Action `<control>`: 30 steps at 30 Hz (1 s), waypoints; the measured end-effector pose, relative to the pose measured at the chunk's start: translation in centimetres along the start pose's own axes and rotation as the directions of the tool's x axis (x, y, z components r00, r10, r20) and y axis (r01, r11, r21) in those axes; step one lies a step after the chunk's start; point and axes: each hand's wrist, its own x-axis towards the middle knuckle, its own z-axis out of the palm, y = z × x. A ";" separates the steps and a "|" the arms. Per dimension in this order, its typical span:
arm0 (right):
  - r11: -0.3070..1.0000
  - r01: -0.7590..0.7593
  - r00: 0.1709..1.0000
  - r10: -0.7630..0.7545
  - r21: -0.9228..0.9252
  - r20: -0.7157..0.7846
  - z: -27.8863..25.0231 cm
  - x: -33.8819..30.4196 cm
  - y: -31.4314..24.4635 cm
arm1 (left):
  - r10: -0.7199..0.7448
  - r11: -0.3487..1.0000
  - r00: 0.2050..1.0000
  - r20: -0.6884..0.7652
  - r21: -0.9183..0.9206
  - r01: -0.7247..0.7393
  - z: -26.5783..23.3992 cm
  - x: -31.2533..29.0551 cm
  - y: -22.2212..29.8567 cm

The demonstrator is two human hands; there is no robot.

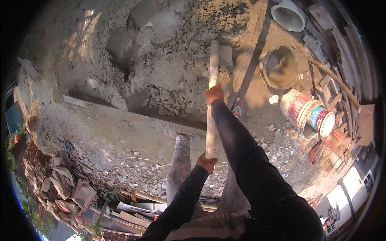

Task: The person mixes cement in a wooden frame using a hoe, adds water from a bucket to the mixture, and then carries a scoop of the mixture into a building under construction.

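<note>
A long pale wooden handle (211,128) runs nearly straight away from me; it appears to be that of a hoe. Around its near end my left hand (207,163) is closed. Farther along, about mid-handle, my right hand (214,94) grips it too. The far end reaches the wet grey mortar (173,76), where a flat grey piece (226,55) shows beside it, probably the blade, partly covered. Loose, lumpy mix lies just left of the handle.
A board (249,44) edges the mix on the right, a low strip (161,119) on the near side. Right of them are a round basin (279,66), a pale bucket (288,18) and paint buckets (296,106) on their sides. Empty-looking sacks (66,186) lie lower left; rubble (136,170) surrounds my sandalled feet.
</note>
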 end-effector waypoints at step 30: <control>0.954 0.007 0.996 0.020 0.300 -0.084 -8.9 3.6 -2.0 | 0.275 0.947 0.957 0.089 0.147 -0.286 1.1 2.9 5.6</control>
